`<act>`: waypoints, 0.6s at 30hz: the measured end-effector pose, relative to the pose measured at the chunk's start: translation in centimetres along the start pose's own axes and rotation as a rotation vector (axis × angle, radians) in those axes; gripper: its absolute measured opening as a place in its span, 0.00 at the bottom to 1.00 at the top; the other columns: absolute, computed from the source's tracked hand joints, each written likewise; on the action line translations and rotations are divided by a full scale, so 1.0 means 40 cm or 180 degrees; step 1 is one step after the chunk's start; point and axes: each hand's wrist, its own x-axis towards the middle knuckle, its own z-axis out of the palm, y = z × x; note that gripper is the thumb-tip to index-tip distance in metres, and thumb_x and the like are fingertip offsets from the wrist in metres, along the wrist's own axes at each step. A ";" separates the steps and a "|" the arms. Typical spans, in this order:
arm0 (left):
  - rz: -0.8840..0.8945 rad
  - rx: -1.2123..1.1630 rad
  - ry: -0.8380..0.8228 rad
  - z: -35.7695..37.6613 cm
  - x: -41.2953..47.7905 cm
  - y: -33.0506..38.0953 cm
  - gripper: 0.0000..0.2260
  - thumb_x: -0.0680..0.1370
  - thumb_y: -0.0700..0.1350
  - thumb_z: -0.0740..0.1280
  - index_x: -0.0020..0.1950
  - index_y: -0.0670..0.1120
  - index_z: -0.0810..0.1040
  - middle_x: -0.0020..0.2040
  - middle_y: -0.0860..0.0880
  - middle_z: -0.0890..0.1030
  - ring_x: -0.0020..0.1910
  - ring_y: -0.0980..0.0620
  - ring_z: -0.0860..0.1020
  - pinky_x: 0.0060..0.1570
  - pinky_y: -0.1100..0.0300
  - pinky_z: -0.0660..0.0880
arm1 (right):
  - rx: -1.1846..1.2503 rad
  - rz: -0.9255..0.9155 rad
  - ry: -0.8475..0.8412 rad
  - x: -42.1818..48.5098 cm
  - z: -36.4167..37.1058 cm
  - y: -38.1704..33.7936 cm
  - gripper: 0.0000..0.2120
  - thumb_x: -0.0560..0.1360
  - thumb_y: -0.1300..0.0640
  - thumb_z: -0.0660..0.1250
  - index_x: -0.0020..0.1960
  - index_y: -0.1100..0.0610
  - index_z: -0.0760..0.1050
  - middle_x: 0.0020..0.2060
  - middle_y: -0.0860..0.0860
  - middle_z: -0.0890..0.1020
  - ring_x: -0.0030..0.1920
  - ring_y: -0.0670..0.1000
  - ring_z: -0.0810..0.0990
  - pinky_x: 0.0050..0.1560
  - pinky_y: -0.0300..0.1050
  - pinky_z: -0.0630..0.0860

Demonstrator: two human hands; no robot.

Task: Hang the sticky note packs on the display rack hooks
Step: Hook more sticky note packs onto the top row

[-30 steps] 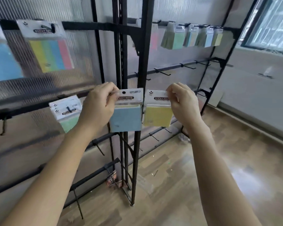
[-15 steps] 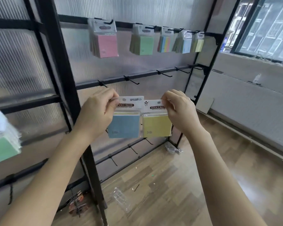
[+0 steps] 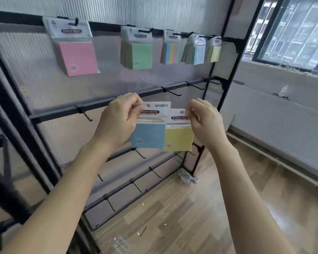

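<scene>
We are pinching the blue pack (image 3: 148,134) in the left hand (image 3: 117,121) and the yellow pack (image 3: 178,138) in the right hand (image 3: 204,121), by their card headers, just below the rail (image 3: 99,104); we are judging them light, stiff-topped, film-slippery.
</scene>
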 end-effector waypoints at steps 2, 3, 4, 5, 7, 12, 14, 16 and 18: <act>0.0024 -0.0046 -0.0006 0.034 0.048 -0.009 0.05 0.78 0.40 0.62 0.43 0.42 0.73 0.40 0.52 0.76 0.38 0.55 0.69 0.36 0.61 0.63 | -0.0053 0.0030 0.0004 0.033 0.006 0.041 0.05 0.71 0.63 0.57 0.40 0.58 0.71 0.36 0.44 0.71 0.40 0.49 0.68 0.34 0.44 0.57; 0.0050 -0.0068 -0.0026 0.051 0.069 -0.014 0.05 0.78 0.40 0.62 0.43 0.42 0.73 0.40 0.52 0.75 0.38 0.56 0.69 0.37 0.61 0.62 | -0.0069 0.0059 0.0029 0.049 0.007 0.061 0.05 0.71 0.64 0.58 0.40 0.57 0.71 0.36 0.44 0.71 0.40 0.49 0.68 0.33 0.41 0.60; 0.0072 -0.0087 -0.0047 0.069 0.089 -0.019 0.05 0.78 0.40 0.62 0.43 0.42 0.73 0.40 0.52 0.75 0.38 0.56 0.69 0.37 0.61 0.62 | -0.0077 0.0094 0.0059 0.064 0.008 0.080 0.05 0.72 0.64 0.58 0.40 0.56 0.70 0.36 0.44 0.71 0.40 0.49 0.68 0.35 0.35 0.61; 0.0075 -0.0099 -0.0064 0.087 0.107 -0.024 0.05 0.78 0.40 0.61 0.43 0.42 0.73 0.40 0.52 0.75 0.38 0.56 0.69 0.37 0.60 0.63 | -0.0079 0.0142 0.0075 0.077 0.008 0.098 0.06 0.72 0.65 0.58 0.40 0.56 0.69 0.36 0.45 0.71 0.40 0.49 0.67 0.37 0.32 0.61; 0.0047 -0.0085 -0.0081 0.123 0.138 -0.035 0.05 0.79 0.40 0.61 0.43 0.43 0.73 0.41 0.52 0.75 0.39 0.54 0.70 0.37 0.60 0.63 | -0.0099 0.0219 0.0101 0.099 0.008 0.136 0.06 0.72 0.63 0.58 0.40 0.54 0.69 0.36 0.45 0.71 0.40 0.48 0.66 0.37 0.31 0.60; 0.0049 -0.0093 -0.0132 0.213 0.208 -0.039 0.06 0.79 0.41 0.61 0.41 0.43 0.72 0.38 0.55 0.73 0.36 0.58 0.69 0.36 0.61 0.62 | -0.0122 0.0357 0.0185 0.141 0.020 0.252 0.05 0.74 0.65 0.59 0.42 0.60 0.72 0.37 0.48 0.72 0.41 0.48 0.67 0.36 0.43 0.55; 0.0040 -0.0121 -0.0135 0.254 0.239 -0.034 0.07 0.79 0.42 0.61 0.41 0.45 0.71 0.37 0.58 0.73 0.38 0.55 0.70 0.38 0.61 0.64 | -0.0087 0.0364 0.0199 0.157 0.023 0.309 0.05 0.75 0.64 0.59 0.42 0.60 0.72 0.37 0.50 0.73 0.40 0.49 0.68 0.36 0.42 0.54; 0.0017 -0.0107 -0.0113 0.309 0.274 -0.022 0.07 0.79 0.42 0.61 0.40 0.46 0.71 0.38 0.57 0.73 0.39 0.54 0.71 0.38 0.60 0.65 | -0.0068 0.0347 0.0176 0.179 0.024 0.378 0.05 0.75 0.64 0.59 0.42 0.61 0.72 0.38 0.51 0.74 0.41 0.49 0.68 0.36 0.42 0.54; 0.0005 -0.0061 -0.0071 0.348 0.300 -0.013 0.07 0.79 0.42 0.61 0.41 0.46 0.71 0.37 0.57 0.73 0.38 0.55 0.70 0.37 0.61 0.66 | -0.0039 0.0295 0.0151 0.198 0.028 0.428 0.05 0.75 0.64 0.59 0.41 0.61 0.71 0.38 0.51 0.74 0.41 0.49 0.68 0.36 0.43 0.54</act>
